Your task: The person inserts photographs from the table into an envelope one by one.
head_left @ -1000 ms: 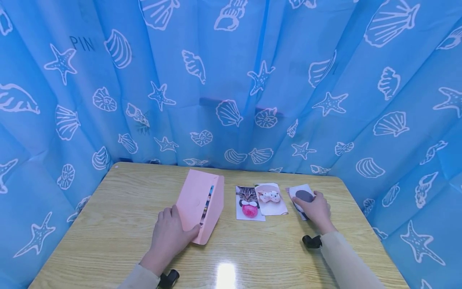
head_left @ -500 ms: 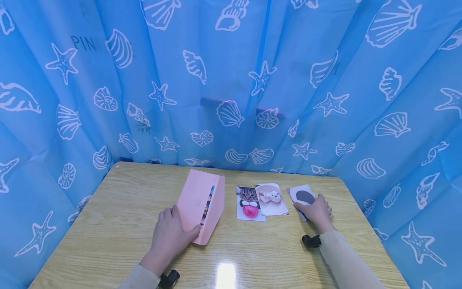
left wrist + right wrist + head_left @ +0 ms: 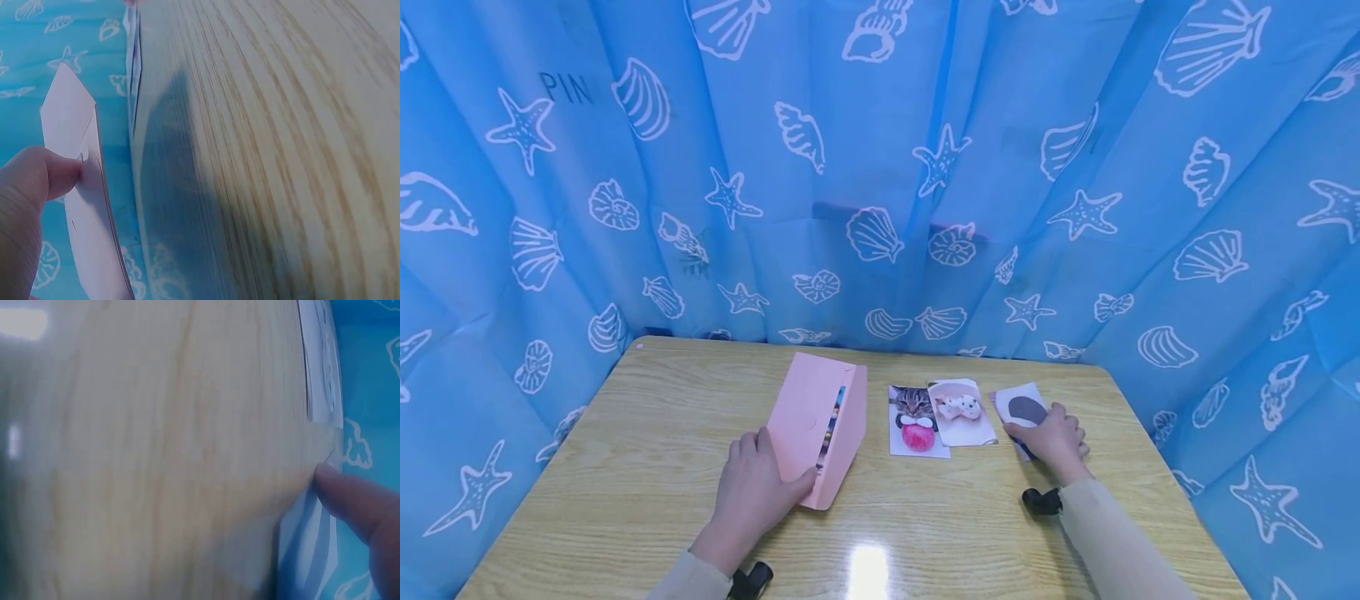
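Note:
My left hand (image 3: pixel 756 483) grips a pink paper folder (image 3: pixel 808 392) tilted up on the table, its fingers on the left face and thumb at the near end. A strip of colourful contents (image 3: pixel 831 421) shows through its slit. In the left wrist view the thumb presses the pale side of the folder (image 3: pixel 94 219). My right hand (image 3: pixel 1058 442) holds a photo card (image 3: pixel 1026 407) with a dark grey oval, thumb at its left edge and curled fingers at its right. Another card's edge peeks out beneath. In the right wrist view the thumb meets the card (image 3: pixel 306 550).
Between the hands lie a cat picture (image 3: pixel 917 421) with a pink ball and a picture of a white spotted bow (image 3: pixel 962 412), slightly overlapping. The wooden table (image 3: pixel 940 525) ends at a blue shell-patterned curtain (image 3: pixel 880 167) behind and at both sides.
The right fingers have shifted slightly nearer the person along the card, so a bit more of the grey oval shows. The left hand and pink folder stay as they were.

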`<state>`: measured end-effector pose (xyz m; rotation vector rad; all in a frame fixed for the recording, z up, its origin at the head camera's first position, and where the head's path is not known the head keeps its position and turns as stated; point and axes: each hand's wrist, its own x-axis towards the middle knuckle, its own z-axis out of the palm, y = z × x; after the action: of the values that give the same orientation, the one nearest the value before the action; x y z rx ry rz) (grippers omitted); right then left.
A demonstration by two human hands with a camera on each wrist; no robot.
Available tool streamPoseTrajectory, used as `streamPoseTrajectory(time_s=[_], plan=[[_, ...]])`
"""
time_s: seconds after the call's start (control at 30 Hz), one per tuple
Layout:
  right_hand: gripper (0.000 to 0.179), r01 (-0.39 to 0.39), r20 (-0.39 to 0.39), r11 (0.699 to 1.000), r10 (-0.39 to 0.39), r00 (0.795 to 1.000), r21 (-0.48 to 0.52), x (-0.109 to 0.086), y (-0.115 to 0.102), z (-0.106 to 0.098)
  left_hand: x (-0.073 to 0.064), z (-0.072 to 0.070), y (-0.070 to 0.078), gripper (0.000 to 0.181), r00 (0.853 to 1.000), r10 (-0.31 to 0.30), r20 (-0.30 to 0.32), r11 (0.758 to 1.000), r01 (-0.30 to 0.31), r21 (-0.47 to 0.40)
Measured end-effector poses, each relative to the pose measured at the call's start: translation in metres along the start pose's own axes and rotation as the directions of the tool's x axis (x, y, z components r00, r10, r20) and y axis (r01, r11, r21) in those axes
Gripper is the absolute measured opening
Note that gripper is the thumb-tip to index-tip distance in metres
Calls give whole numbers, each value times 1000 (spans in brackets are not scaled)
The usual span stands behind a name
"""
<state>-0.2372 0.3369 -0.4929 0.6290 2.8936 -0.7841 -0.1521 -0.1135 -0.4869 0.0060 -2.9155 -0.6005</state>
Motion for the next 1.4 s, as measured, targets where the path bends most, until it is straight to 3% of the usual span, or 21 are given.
streamPoseTrajectory(time_s=[0.2,0.7,0.93,1.2,1.4], plan=[[122,6,19,1000,-6,1000,5,-8,-4,-2,-1,0,0,102,1000,0,-1,1000,0,-3],[111,-38,-58,999,36,998,-20,-11,0,-1,-1,4,0,103,1000,-9,0,1000,9,-16],[86,23,-81,998,-18,997,58,-13,1,-4,1,4,1,103,1000,-23,18,1000,23,-12],[54,86,-20,977,-83,996,196,-14,5,-15,1,4,3,101,1000,-10,15,1000,10,-13],[49,106,-45,961,-97,994,257,-16,-1,-28,1,4,4,101,1000,-6,20,1000,7,-10]])
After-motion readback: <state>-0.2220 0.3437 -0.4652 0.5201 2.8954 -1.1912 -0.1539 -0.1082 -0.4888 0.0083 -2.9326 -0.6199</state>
